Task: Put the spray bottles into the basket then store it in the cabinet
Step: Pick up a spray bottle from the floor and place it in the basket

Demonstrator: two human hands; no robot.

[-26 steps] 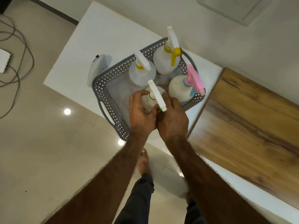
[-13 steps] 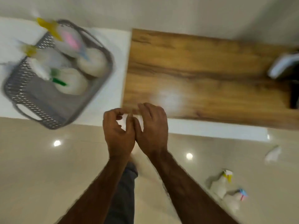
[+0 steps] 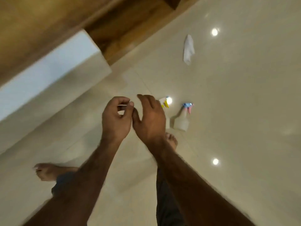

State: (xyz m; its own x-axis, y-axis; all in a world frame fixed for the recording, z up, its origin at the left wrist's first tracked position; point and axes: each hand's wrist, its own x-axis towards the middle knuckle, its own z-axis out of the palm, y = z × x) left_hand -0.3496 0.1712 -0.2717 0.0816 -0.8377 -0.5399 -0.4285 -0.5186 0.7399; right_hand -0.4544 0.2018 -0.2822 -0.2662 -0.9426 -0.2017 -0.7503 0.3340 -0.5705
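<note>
As my left fingers [image 3: 130,104] sit right now: curled in loosely, thumb tip almost meeting the forefinger. There's a thin pale sliver between them, and honestly I can't tell if it's something pinched or just glare. No bottle in there, that much is clear.
Right fingers [image 3: 145,98]: spread and relaxed, slightly bent, touching nothing.
Left hand [image 3: 116,119] and right hand [image 3: 150,121]: side by side, thumbs nearly brushing, both hanging in the air over the floor [image 3: 244,111].
Yellow-trigger bottle [image 3: 164,102]: standing on the floor just past my right hand, which hides most of it from view.
Blue-and-pink-trigger bottle [image 3: 180,123]: upright on the floor just beside the yellow one, a bit further right, not touched.
My feet: right foot [image 3: 171,141] near both bottles, left foot [image 3: 47,171] well apart, off to the left.
White cloth [image 3: 188,49]: crumpled on the floor, well away from the bottles.
Bench [image 3: 48,70]: white top off to the left with a wooden unit [image 3: 48,22] behind it, all pretty blurry.
Basket: not in view, so I can't say what's in it.
Done so far: nothing I can confirm from here.
Still left: my guess is these two floor bottles need picking up and dropping in the basket, then the basket goes in the cabinet.
Next move, I reckon: reach down, one bottle per hand, grabbing round the necks.
</note>
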